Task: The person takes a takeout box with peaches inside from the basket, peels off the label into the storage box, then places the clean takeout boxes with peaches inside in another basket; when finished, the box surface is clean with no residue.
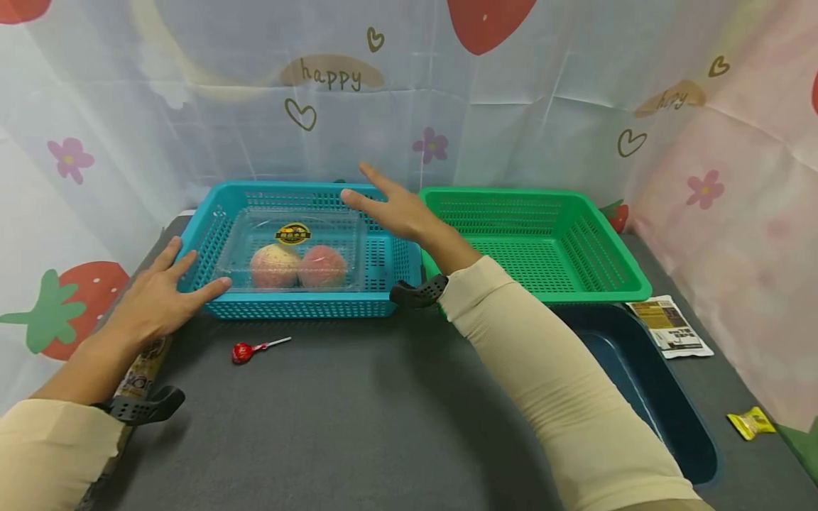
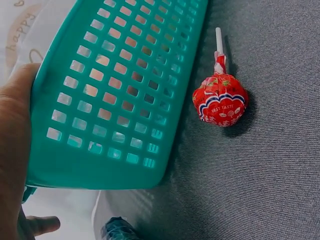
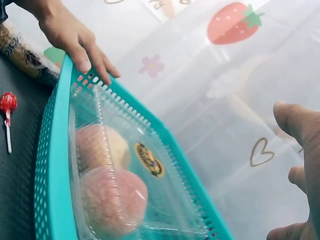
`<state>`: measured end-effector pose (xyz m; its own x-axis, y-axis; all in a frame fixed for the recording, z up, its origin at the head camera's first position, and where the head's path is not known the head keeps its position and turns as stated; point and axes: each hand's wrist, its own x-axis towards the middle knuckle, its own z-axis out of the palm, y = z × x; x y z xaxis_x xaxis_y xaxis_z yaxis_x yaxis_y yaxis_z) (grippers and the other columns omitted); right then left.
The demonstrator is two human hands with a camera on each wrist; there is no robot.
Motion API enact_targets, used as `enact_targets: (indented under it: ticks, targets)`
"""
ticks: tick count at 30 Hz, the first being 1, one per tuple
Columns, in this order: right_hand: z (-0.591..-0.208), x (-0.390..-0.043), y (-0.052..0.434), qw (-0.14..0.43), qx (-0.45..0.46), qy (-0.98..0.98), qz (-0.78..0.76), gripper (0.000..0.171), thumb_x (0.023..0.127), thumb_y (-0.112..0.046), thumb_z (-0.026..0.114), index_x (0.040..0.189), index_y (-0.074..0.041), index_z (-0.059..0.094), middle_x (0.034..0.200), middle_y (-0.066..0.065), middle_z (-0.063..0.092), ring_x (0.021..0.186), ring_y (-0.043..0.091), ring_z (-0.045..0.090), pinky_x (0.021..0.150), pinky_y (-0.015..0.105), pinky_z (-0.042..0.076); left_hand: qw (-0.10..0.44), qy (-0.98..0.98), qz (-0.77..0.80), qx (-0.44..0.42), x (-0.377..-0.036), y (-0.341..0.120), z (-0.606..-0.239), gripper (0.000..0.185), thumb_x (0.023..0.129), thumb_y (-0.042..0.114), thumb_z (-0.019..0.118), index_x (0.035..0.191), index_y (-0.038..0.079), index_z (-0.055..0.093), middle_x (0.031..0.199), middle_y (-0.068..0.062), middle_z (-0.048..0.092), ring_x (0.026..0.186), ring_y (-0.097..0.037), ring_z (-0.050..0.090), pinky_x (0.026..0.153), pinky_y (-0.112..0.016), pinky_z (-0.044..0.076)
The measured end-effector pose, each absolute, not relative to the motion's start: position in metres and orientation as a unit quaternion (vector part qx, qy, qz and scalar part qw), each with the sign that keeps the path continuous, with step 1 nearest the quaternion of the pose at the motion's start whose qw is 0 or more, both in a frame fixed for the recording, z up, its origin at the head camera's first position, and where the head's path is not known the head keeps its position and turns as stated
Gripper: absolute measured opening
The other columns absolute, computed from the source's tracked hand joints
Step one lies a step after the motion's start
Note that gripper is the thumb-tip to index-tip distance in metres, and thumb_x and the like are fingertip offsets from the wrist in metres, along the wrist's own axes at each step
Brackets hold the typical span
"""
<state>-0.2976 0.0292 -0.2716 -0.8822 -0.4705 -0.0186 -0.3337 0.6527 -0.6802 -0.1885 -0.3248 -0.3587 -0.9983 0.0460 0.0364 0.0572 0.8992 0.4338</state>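
A blue plastic basket holds a clear lidded box with two peaches in it. At the basket's left front corner, my left hand touches the rim with spread, fairly straight fingers. My right hand hovers over the basket's back right part, fingers extended and nothing in them. In the right wrist view, that hand's fingers appear at the right edge, apart from the box. A red-wrapped lollipop lies on the grey table just in front of the basket.
Right of the blue basket stands a green basket. A dark blue tray, partly behind my right sleeve, sits before it. A white-and-gold packet and yellow wrapped candy lie far right. Under my left forearm is a printed package.
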Motion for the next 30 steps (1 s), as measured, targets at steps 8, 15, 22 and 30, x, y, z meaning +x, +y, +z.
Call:
enact_targets:
  ticks: [8, 15, 22, 30]
  targets:
    - [-0.286, -0.301, 0.017, 0.147, -0.189, 0.884, -0.402, 0.079, 0.087, -0.074, 0.042, 0.151, -0.048, 0.005, 0.159, -0.011, 0.008, 0.139, 0.027, 0.028, 0.098, 0.056, 0.038, 0.004, -0.974, -0.225, -0.020, -0.189, -0.325, -0.358, 0.091, 0.094, 0.059, 0.046, 0.150, -0.005, 0.011, 0.156, -0.022, -0.012, 0.135, -0.057, 0.005, 0.093, -0.077, 0.017]
    - [-0.300, -0.303, 0.007, 0.201, -0.141, 0.869, -0.431, 0.081, 0.085, -0.074, 0.045, 0.152, -0.047, 0.009, 0.160, -0.007, 0.009, 0.138, 0.032, 0.027, 0.089, 0.064, 0.041, 0.002, -0.973, -0.228, -0.022, -0.190, -0.325, -0.357, 0.092, 0.094, 0.059, 0.046, 0.151, -0.004, 0.011, 0.157, -0.021, -0.014, 0.136, -0.055, 0.003, 0.094, -0.077, 0.015]
    - [-0.315, -0.304, -0.004, 0.228, -0.120, 0.853, -0.454, 0.084, 0.084, -0.074, 0.048, 0.154, -0.044, 0.011, 0.160, -0.004, 0.010, 0.139, 0.035, 0.026, 0.088, 0.068, 0.039, 0.003, -0.974, -0.227, -0.019, -0.190, -0.327, -0.359, 0.091, 0.094, 0.059, 0.045, 0.151, -0.004, 0.011, 0.157, -0.021, -0.013, 0.135, -0.057, 0.004, 0.092, -0.078, 0.016]
    - [-0.331, -0.304, -0.009, 0.245, -0.115, 0.861, -0.430, 0.084, 0.085, -0.071, 0.051, 0.153, -0.045, 0.009, 0.160, -0.004, 0.009, 0.138, 0.037, 0.028, 0.087, 0.066, 0.042, 0.002, -0.974, -0.228, -0.013, -0.189, -0.326, -0.360, 0.091, 0.094, 0.060, 0.045, 0.152, -0.002, 0.011, 0.157, -0.019, -0.013, 0.135, -0.057, 0.005, 0.091, -0.079, 0.017]
